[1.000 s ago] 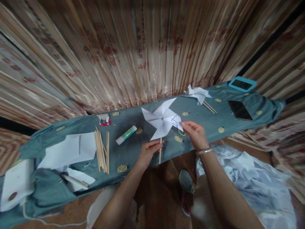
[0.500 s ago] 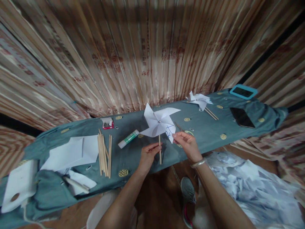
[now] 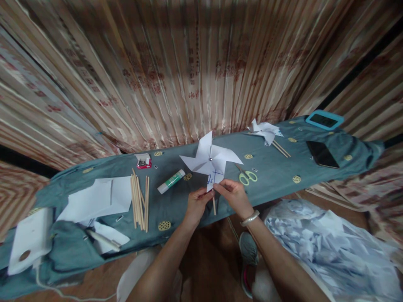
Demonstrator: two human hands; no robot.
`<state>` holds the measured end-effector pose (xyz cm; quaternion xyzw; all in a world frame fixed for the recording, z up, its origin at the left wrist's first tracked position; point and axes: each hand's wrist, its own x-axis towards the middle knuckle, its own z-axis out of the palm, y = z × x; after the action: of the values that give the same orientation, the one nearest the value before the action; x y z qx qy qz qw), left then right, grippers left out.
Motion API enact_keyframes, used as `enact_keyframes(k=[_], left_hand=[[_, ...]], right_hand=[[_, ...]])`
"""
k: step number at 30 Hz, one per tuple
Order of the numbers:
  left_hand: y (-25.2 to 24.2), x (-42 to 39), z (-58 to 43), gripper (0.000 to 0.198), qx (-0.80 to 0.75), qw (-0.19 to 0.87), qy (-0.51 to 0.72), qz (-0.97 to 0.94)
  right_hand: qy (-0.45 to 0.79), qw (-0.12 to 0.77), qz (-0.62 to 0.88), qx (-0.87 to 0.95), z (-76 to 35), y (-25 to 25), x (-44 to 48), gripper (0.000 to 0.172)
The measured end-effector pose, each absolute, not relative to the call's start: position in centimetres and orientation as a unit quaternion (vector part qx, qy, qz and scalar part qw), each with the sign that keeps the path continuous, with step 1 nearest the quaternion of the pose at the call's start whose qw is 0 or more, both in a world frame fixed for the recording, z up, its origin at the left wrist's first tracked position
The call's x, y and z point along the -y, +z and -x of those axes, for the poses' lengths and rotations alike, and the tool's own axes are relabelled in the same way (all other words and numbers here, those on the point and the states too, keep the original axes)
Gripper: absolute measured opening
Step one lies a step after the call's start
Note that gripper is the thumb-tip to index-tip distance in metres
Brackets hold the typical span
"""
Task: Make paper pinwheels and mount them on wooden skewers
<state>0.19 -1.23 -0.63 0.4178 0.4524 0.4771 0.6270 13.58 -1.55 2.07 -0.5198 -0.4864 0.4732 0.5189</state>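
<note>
A white paper pinwheel (image 3: 206,157) with a silver pin at its centre and blue pen marks on one blade stands upright on a thin wooden stick (image 3: 214,206). My left hand (image 3: 197,205) is closed round that stick just under the blades. With thumb and fingers, my right hand (image 3: 232,193) pinches the marked blade, whose tip points down beside the stick. Green-handled scissors (image 3: 247,176) lie just beyond my right hand. To the left of the pinwheel rests a green and white glue stick (image 3: 171,181).
Loose wooden sticks (image 3: 139,203), white paper sheets (image 3: 94,199) and a small red box of pins (image 3: 144,161) lie at left. Finished pinwheels (image 3: 266,131), a black phone (image 3: 321,154) and a blue-framed device (image 3: 324,120) are at right. A bag of paper pieces (image 3: 327,247) stands below.
The pinwheel's blades have turned clockwise, so the marked blade now points down. My right hand has moved left with it, close to my left hand, uncovering the scissors.
</note>
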Motion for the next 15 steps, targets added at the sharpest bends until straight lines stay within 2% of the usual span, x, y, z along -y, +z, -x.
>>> enact_keyframes(k=[5, 8, 12, 15], left_hand=[[-0.5, 1.2, -0.1, 0.024, -0.459, 0.626, 0.478, -0.412], [-0.1, 1.2, 0.1, 0.028, -0.468, 0.628, 0.479, -0.395], [0.1, 1.4, 0.4, 0.031, -0.470, 0.644, 0.471, -0.378], [0.0, 1.5, 0.6, 0.033, -0.466, 0.655, 0.454, -0.385]], right_hand=[[0.403, 0.497, 0.536, 0.551, -13.8, 2.3, 1.7, 0.030], [0.351, 0.494, 0.574, 0.551, -15.2, 2.9, 1.8, 0.037], [0.287, 0.539, 0.620, 0.493, -18.2, 3.6, 1.6, 0.045], [0.216, 0.578, 0.644, 0.453, -20.2, 3.8, 1.3, 0.038]])
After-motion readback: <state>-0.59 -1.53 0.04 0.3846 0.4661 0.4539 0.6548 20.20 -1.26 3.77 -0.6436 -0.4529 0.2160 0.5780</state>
